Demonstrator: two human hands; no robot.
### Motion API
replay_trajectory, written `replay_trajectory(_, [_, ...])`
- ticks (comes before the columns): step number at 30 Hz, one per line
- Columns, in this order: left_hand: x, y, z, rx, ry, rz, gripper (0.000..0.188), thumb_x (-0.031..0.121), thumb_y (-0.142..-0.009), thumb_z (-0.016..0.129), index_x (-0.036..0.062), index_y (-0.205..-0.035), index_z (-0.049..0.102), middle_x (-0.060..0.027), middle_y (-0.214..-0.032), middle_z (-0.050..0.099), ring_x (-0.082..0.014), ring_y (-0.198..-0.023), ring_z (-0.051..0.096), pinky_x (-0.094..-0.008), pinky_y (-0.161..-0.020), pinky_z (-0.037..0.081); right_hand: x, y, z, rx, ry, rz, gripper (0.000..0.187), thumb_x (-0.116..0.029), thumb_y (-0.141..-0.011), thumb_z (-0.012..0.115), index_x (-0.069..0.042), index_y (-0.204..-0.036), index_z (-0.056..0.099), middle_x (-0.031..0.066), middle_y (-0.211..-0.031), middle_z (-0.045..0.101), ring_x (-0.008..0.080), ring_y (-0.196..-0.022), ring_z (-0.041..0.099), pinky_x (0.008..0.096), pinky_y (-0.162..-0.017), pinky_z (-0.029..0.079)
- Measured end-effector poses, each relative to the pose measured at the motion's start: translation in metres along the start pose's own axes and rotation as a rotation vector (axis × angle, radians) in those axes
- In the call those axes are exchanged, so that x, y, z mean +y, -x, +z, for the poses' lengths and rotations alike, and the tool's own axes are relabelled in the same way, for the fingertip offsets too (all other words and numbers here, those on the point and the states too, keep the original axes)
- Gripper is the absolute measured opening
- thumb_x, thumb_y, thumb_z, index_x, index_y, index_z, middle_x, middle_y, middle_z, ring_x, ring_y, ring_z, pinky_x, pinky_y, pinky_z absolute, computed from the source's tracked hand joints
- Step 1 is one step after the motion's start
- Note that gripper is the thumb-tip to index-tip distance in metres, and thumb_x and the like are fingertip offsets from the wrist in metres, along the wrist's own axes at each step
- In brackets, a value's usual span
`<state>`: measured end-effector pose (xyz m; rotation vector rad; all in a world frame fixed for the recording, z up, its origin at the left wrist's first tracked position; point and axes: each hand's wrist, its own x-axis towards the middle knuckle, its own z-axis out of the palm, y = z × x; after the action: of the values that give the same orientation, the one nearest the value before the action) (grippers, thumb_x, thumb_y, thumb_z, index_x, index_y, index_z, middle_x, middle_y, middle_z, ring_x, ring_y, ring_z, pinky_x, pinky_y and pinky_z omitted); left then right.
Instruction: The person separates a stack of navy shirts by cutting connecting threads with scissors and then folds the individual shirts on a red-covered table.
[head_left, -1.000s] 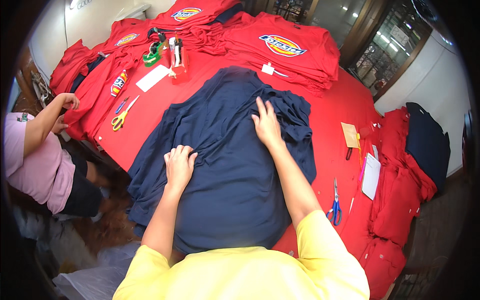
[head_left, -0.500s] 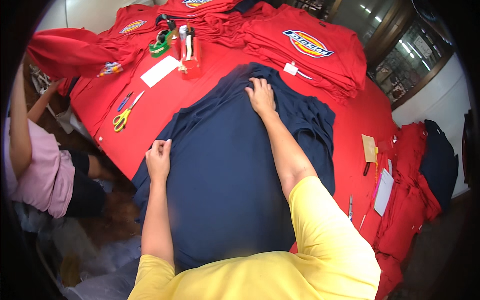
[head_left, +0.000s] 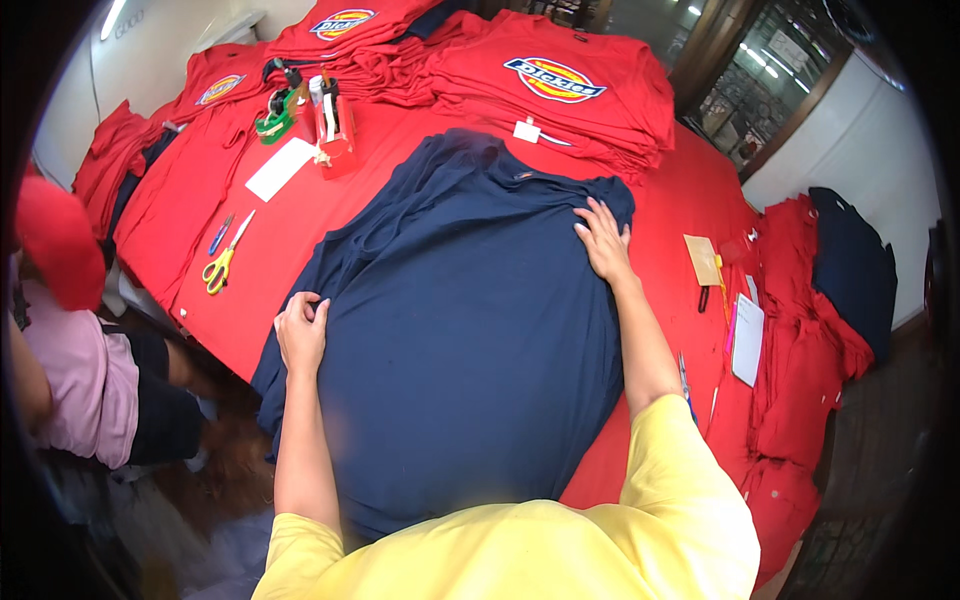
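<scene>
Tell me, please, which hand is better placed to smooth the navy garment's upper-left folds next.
Probably the left hand: it's near those folds, while the right hand is farther right.

White walls (head_left: 850,140); dark-framed window (head_left: 762,88); brownish floor (head_left: 235,478), perhaps wood.

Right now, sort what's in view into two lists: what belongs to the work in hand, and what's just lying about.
In hand:
- navy shirt, touched by left grip and right grip

Apparently lying about:
- yellow-handled scissors
- white paper
- green tape dispenser
- stacked red shirts
</scene>
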<state>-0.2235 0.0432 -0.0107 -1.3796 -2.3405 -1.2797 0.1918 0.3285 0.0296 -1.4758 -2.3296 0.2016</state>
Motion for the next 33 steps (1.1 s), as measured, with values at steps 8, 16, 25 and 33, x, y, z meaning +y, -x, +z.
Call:
replay_trajectory(8, [-0.013,0.001,-0.009,-0.058,0.129,-0.262,0.021,0.022,-0.087,0.067,0.0023,-0.082,0.063,-0.0067,-0.070,0.058,-0.0230,-0.065,0.055,-0.0382,-0.071,0.043,-0.038,0.090,-0.039,0.350,-0.431,0.050,0.046,-0.030,-0.092,0.057,-0.003,-0.128,0.054,0.0200,-0.136,0.049,0.0316,-0.138,0.032,0.0400,-0.112,0.026])
replay_trajectory(16, [-0.018,0.009,-0.032,-0.324,0.203,-0.178,0.035,0.033,-0.090,0.062,-0.0003,-0.080,0.057,-0.0119,-0.092,0.061,-0.0268,-0.085,0.059,-0.0368,-0.077,0.044,-0.104,0.310,-0.035,0.025,-0.354,0.730,0.057,-0.044,-0.091,0.057,0.000,-0.125,0.048,0.0233,-0.119,0.055,0.0353,-0.109,0.055,0.0418,-0.090,0.044])
replay_trajectory(25, [-0.021,0.038,-0.067,-0.174,0.200,0.304,0.015,0.011,-0.092,0.060,-0.0021,-0.093,0.054,-0.0101,-0.104,0.060,-0.0228,-0.090,0.057,-0.0343,-0.081,0.046,-0.163,0.353,-0.031,0.358,0.024,0.608,0.019,-0.019,-0.088,0.064,0.000,-0.085,0.064,0.0173,-0.089,0.055,0.0366,-0.088,0.056,0.0462,-0.075,0.046])
replay_trajectory(33, [-0.016,0.036,-0.117,-0.762,0.874,-0.684,0.041,0.033,-0.095,0.059,0.0000,-0.119,0.054,-0.0057,-0.104,0.060,-0.0142,-0.099,0.055,-0.0297,-0.090,0.044,-0.196,0.384,-0.013,0.273,-0.339,0.699,0.015,-0.006,-0.083,0.066,-0.001,-0.097,0.061,0.0145,-0.087,0.060,0.0251,-0.075,0.061,0.0358,-0.071,0.049])
